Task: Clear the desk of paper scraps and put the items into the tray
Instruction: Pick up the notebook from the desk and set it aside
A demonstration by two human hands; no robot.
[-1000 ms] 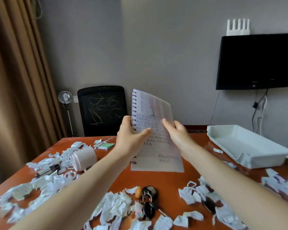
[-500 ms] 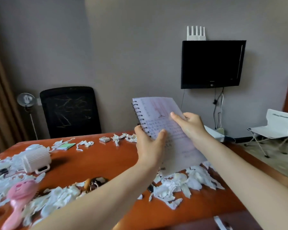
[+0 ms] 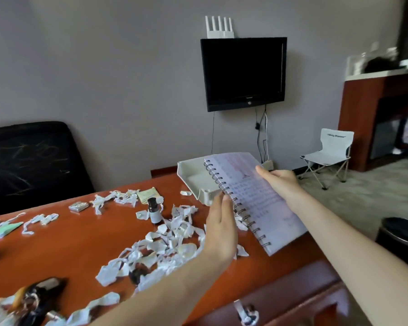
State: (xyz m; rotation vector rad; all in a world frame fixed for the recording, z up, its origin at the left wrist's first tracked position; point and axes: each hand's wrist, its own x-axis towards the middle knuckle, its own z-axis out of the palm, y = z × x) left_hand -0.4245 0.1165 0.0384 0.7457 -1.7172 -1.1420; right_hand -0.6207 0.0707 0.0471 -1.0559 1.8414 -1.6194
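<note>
Notebook (image 3: 252, 198): tilted in the air over the desk's (image 3: 80, 243) right side, just before the tray (image 3: 193, 175); right hand (image 3: 278, 182) grips it, left hand (image 3: 222, 229) flat, empty, beside the spiral; risk: one-handed hold slips, falls short.

Left hand (image 3: 220, 231) flat, right hand (image 3: 279, 182) curled

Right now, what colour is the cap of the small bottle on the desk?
Black cap; the head view shows it best.

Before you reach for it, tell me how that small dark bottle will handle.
The small dark bottle stands upright, tall and narrow, so a sideways nudge would probably tip it. Being round, it may then roll. Its small size suggests it is light.
</note>
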